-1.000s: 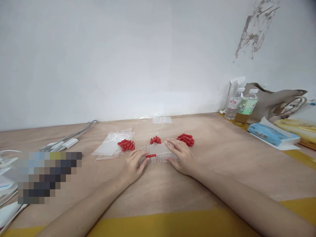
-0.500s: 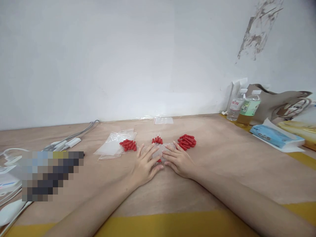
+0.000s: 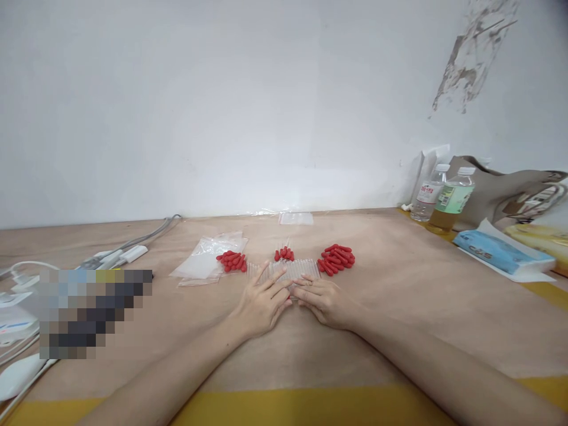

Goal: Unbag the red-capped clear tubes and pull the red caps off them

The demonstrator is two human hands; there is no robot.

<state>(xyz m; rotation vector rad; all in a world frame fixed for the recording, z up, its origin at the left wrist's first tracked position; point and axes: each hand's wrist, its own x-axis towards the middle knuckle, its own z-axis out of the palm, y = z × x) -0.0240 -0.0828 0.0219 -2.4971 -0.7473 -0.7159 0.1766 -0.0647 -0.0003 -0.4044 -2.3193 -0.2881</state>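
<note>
My left hand [image 3: 261, 302] rests low over a row of clear thin tubes [image 3: 302, 270], its other fingers spread. Between its thumb and index finger a bit of red rubber bulb [image 3: 290, 300] shows. My right hand [image 3: 326, 300] meets it from the right, fingers bent and pinched together; the clear tube there is mostly hidden by the fingers. Behind the row lie several droppers [image 3: 284, 254], red bulbs toward me and clear stems pointing away. Red bulbs are heaped to the left [image 3: 232, 260] and to the right [image 3: 337, 259] of the row.
Clear plastic bags [image 3: 199, 260] lie left of the bulbs, another flat bag [image 3: 296, 218] near the wall. Cables and chargers [image 3: 118, 256] and a blurred-out block [image 3: 89, 313] are at left. Bottles [image 3: 452, 198], a grey bag [image 3: 492, 192] and a tissue pack [image 3: 501, 251] stand at right.
Both hands have drawn slightly nearer to me and closer together, uncovering more of the tube row. My right fingers have bent inward. The view has shifted a little.
</note>
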